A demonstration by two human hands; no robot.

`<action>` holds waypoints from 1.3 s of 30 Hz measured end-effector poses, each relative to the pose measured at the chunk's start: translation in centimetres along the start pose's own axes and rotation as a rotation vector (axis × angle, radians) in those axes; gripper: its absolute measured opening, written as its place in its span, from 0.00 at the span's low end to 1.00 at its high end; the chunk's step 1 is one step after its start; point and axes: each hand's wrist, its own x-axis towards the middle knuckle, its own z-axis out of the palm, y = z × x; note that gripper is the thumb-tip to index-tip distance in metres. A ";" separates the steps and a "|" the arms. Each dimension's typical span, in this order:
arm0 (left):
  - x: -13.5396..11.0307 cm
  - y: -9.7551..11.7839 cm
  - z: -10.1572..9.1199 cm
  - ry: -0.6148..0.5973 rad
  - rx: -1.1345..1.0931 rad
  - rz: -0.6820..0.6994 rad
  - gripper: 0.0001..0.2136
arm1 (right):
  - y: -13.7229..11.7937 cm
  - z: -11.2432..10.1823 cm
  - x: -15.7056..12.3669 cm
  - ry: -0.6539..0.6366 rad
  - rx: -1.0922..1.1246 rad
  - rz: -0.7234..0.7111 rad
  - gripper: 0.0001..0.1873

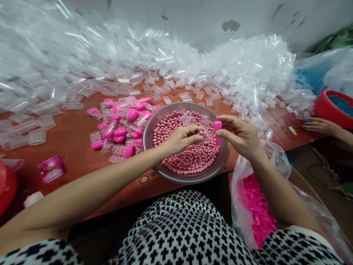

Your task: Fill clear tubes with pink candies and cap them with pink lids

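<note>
A round metal bowl (pixel 154 125) full of small pink candy balls (pixel 190 158) stands on the reddish table in front of me. Above it my left hand (pixel 180 139) pinches a small clear plastic box (pixel 205 134) holding some balls. My right hand (pixel 239 134) is closed on a bright pink cap (pixel 217 126), held right beside that box. Both hands hover over the bowl's middle and right side.
Filled pink-capped boxes (pixel 121 127) are piled left of the bowl. A huge heap of empty clear boxes (pixel 154 59) lines the back. A clear bag of pink caps (pixel 256 209) sits at my right. Another person's hand (pixel 320 126) rests by a red basin (pixel 335 108).
</note>
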 end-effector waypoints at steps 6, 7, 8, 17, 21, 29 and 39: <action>-0.3 0.3 0.2 0.011 0.200 0.124 0.10 | 0.1 1.0 -0.2 -0.092 -0.392 -0.291 0.14; -0.4 0.3 0.2 0.015 0.214 0.131 0.10 | 0.1 1.1 -0.1 -0.105 -0.407 -0.302 0.13; -0.5 0.3 0.2 0.028 0.223 0.140 0.10 | 0.1 1.2 -0.1 -0.118 -0.416 -0.305 0.12; -1.1 0.2 0.2 0.127 0.539 0.335 0.09 | -0.8 1.5 -1.1 -0.206 -0.596 -0.429 0.09; -0.8 0.0 0.1 0.142 0.588 0.344 0.09 | 0.1 2.1 -0.9 -0.212 -0.644 -0.415 0.10; 0.0 0.6 -0.6 0.154 -0.096 -0.048 0.18 | 1.4 1.1 -0.4 -0.163 0.218 0.108 0.28; -0.1 0.5 -0.3 0.078 0.151 0.205 0.09 | 0.9 1.8 0.4 -0.202 0.670 0.530 0.25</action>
